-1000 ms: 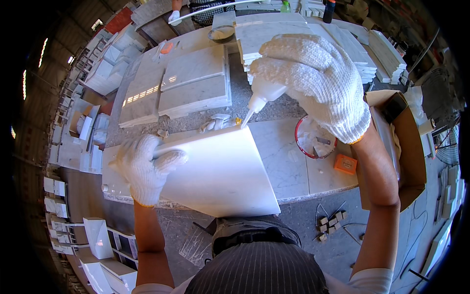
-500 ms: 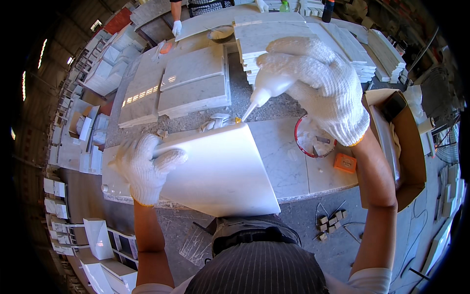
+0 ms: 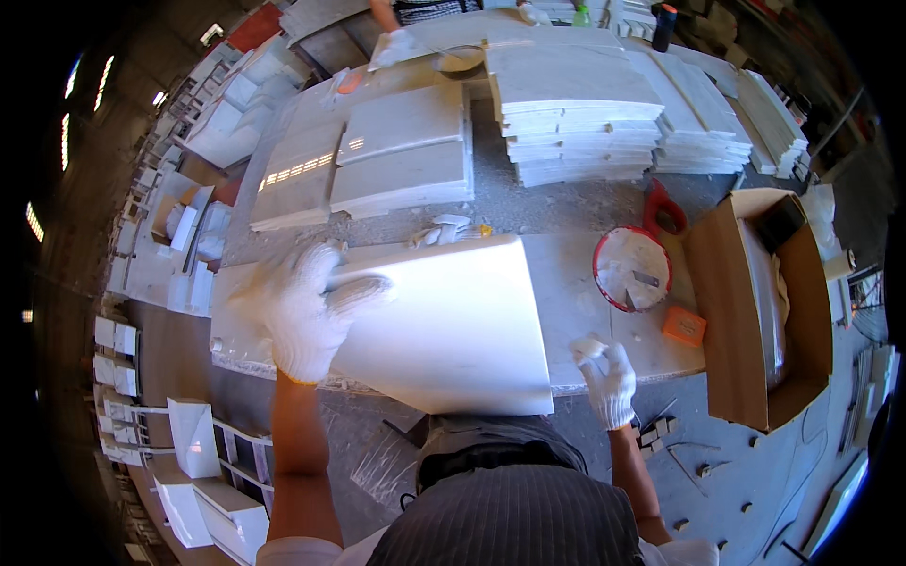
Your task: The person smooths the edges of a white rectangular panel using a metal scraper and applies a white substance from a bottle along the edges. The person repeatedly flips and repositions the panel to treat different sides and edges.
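Observation:
My left hand (image 3: pixel 307 316), in a white knitted glove, grips the upper left part of a white stone slab (image 3: pixel 453 330), its thumb stretched along the top edge. The slab is tilted, its lower edge against my waist and its upper edge over the worktable. My right hand (image 3: pixel 606 379), also gloved, is low beside the slab's right side at the table's front edge. Its fingers are curled in; what they hold, if anything, cannot be made out. A crumpled glove (image 3: pixel 444 231) lies just beyond the slab.
Stacks of marble slabs (image 3: pixel 576 90) stand across the worktable (image 3: pixel 576 311). At right are a red-rimmed tub of white paste (image 3: pixel 630 259), a red ring-shaped tool (image 3: pixel 665 209), an orange box (image 3: pixel 684 326) and an open cardboard box (image 3: pixel 741 321). Another person's gloved hand (image 3: pixel 396 45) is at the far side.
My right hand has dropped from above the slab's far corner to the table's front edge. The white squeeze bottle it held can no longer be made out. My left hand stays on the slab.

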Demonstrator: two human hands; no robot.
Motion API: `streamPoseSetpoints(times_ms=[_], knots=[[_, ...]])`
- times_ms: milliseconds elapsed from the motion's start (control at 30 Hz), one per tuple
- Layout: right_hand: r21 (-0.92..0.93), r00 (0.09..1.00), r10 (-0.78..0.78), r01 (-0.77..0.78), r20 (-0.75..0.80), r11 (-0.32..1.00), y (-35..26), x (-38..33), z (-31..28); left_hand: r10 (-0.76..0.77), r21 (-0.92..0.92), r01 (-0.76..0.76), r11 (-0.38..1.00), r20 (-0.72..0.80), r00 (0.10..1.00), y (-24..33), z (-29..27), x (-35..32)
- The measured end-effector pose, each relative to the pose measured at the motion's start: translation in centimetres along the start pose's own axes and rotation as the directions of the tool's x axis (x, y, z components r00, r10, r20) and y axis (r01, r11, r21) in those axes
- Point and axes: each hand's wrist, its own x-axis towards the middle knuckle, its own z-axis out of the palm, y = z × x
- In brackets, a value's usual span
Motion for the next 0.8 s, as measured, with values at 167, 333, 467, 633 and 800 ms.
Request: streamPoseSetpoints(times_ms=[167,333,467,633,800], knots=[[-0.165,0.915,0.018,-0.092,-0.403,0.982,7.7,-1.0,0.1,0.108,0.096,-0.112,0.989,0.046,0.993,0.1,-0.7,1.2],[-0.374,0.906,0.052,-0.225,-0.420,0.900,10.7,0.9,-0.1,0.086,0.065,-0.090,0.994,0.069,0.994,-0.1,0.0,1.2],[-0.390,0.898,-0.014,-0.177,-0.439,0.903,11.3,1.4,-0.4,0.031,0.040,-0.033,0.999,0.071,0.997,-0.6,0.6,1.3],[-0.311,0.886,0.050,-0.214,-0.462,0.926,11.1,-2.4,-1.7,0.033,0.063,-0.037,0.997,0.071,0.997,-0.1,0.3,1.0],[-0.007,0.964,0.092,-0.097,-0.250,0.995,5.8,-7.1,-1.2,0.066,0.037,-0.067,0.997,0.043,0.997,-0.6,0.5,1.1]])
